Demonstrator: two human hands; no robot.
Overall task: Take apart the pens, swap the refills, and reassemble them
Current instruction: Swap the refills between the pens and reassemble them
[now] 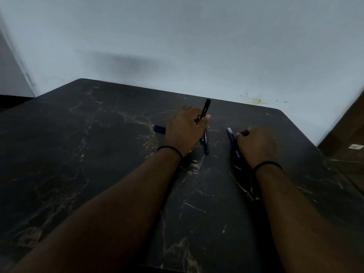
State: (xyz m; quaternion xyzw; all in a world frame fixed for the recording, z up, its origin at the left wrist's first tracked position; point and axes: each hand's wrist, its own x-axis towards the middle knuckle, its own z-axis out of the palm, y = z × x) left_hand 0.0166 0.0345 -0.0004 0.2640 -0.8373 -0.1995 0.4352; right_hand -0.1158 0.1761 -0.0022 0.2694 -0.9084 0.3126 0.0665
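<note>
Dark marble-patterned table is carrying everything, with pale veins running across it and a light wall rising behind. Farthest left, a short blue cap is lying flat, just to the left of the left hand and partly passing under it. That hand is resting knuckles up on the table, its grip closing around a black pen that is sticking up and tilting away between thumb and fingers. A thin black band is circling the wrist behind it. Just to the right of this grip, a blue pen body with small white lettering is lying on the table, its far end tucking under the fingers. Well to the right, across a bare gap, another blue pen is lying lengthwise, its pale tip pointing away. The right hand is sitting right beside it, fingers curling into a loose fist against the barrel; whether that grip is actually holding the pen, I cannot tell. A second black band is ringing the right wrist.
</note>
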